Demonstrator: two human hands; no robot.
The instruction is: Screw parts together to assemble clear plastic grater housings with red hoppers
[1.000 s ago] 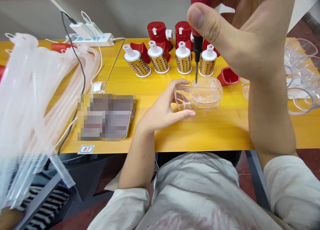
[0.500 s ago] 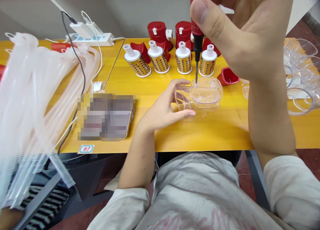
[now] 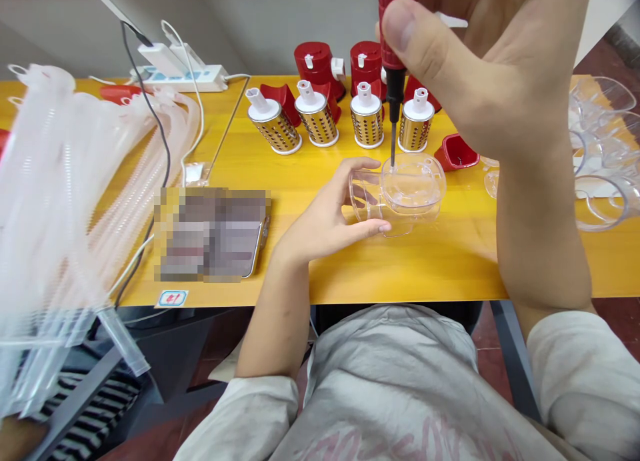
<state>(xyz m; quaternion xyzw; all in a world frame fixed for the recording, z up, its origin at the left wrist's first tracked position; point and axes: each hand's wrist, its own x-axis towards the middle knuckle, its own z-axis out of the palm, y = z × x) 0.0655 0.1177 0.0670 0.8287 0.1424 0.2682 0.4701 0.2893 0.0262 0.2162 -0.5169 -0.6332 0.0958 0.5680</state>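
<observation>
My left hand (image 3: 325,221) grips a clear plastic housing (image 3: 405,194) lying on the yellow table (image 3: 450,261), thumb over its left end and fingers under it. My right hand (image 3: 480,67) is raised close to the camera, wrapped round the red handle of a screwdriver (image 3: 394,81). The screwdriver stands upright with its tip down inside the housing's open top.
Behind the housing stand several gold perforated drums (image 3: 367,121) with white caps, red plastic parts (image 3: 317,61) and a red cup piece (image 3: 456,153). More clear housings (image 3: 603,154) lie at right. A blurred flat device (image 3: 213,234), a power strip (image 3: 175,77) with cables and a bundle of translucent strips (image 3: 60,201) are at left.
My right thumb has shifted slightly on the screwdriver handle; the tool's tip stays in the housing. My left hand has not moved.
</observation>
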